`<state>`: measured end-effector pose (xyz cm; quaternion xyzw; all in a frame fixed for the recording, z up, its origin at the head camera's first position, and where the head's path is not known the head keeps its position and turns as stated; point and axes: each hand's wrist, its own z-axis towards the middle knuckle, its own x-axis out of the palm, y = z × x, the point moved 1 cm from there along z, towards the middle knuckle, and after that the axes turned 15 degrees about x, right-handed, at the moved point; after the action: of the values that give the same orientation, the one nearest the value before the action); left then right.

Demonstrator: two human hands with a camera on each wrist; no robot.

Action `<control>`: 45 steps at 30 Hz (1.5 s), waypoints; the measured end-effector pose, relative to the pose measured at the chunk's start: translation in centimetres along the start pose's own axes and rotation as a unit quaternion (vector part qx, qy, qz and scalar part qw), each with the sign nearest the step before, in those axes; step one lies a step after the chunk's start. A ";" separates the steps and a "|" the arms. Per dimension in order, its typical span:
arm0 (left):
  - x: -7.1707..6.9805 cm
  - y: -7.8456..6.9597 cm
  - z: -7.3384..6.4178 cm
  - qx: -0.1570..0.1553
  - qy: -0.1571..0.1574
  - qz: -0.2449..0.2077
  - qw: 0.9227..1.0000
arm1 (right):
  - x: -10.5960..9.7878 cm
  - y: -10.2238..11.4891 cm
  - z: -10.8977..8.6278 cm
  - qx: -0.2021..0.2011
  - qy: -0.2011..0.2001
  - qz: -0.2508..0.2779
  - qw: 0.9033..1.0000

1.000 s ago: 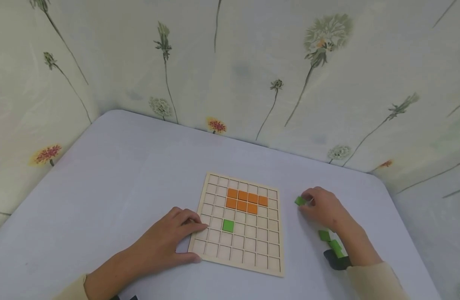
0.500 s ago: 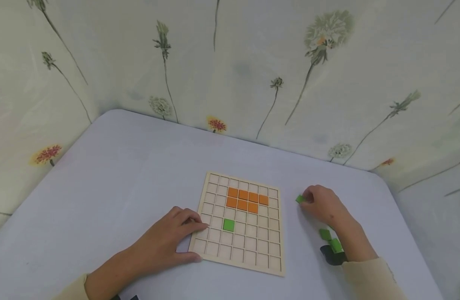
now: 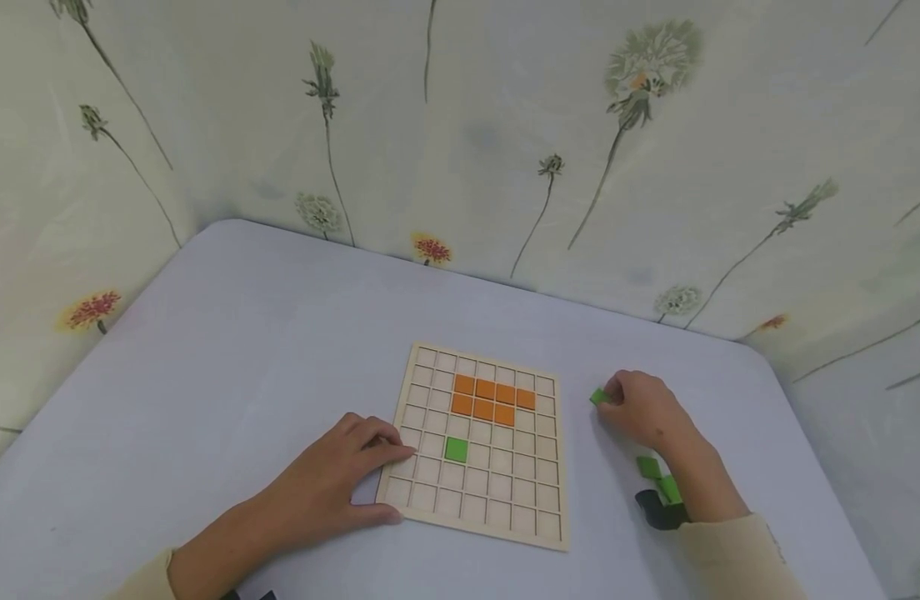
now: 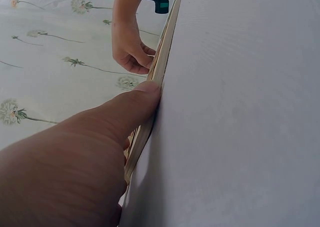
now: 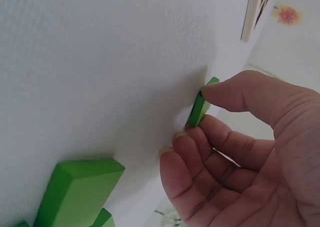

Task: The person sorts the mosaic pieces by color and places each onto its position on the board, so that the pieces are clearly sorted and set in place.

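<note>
My right hand [image 3: 643,408] pinches a small green square tile [image 3: 598,397] between thumb and fingers, low over the table to the right of a pale wooden grid board [image 3: 501,485]. In the right wrist view the tile [image 5: 198,108] stands tilted under the thumb tip. My left hand [image 3: 332,475] rests at the board's left edge, thumb by the near corner and fingertips on the frame. One green tile [image 3: 456,450] sits in a cell left of the board's middle. Several orange tiles [image 3: 485,390] fill two neighbouring rows farther back.
Loose green tiles [image 3: 648,467] lie on the table beneath my right forearm, partly hidden by it and by a dark wrist-worn device [image 3: 661,510]. A floral curtain [image 3: 475,142] hangs behind the white table [image 3: 295,333].
The right hand keeps its pinch on the green tile and has barely shifted; the tile shows slightly less in its fingers. The right forearm has moved slightly left. My left hand stays still.
</note>
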<state>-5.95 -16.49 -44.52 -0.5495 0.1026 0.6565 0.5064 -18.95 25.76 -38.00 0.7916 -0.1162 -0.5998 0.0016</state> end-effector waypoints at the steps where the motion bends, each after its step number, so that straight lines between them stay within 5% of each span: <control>1: 0.0 0.0 0.0 0.000 0.000 -0.001 1.000 | 0.0 0.0 0.0 0.001 -0.001 0.001 1.000; 24: -0.3 -0.2 0.0 -0.008 0.005 -0.007 1.000 | 0.8 1.2 -1.5 -0.015 -0.025 0.019 0.999; 45: -0.1 -0.1 0.0 -0.001 -0.002 0.002 1.000 | 1.0 5.7 -6.1 -0.122 -0.029 0.041 0.991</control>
<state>-5.92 -16.49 -44.42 -0.5486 0.1027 0.6586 0.5047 -13.94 19.19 -36.42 0.7622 -0.0747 -0.6319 0.1191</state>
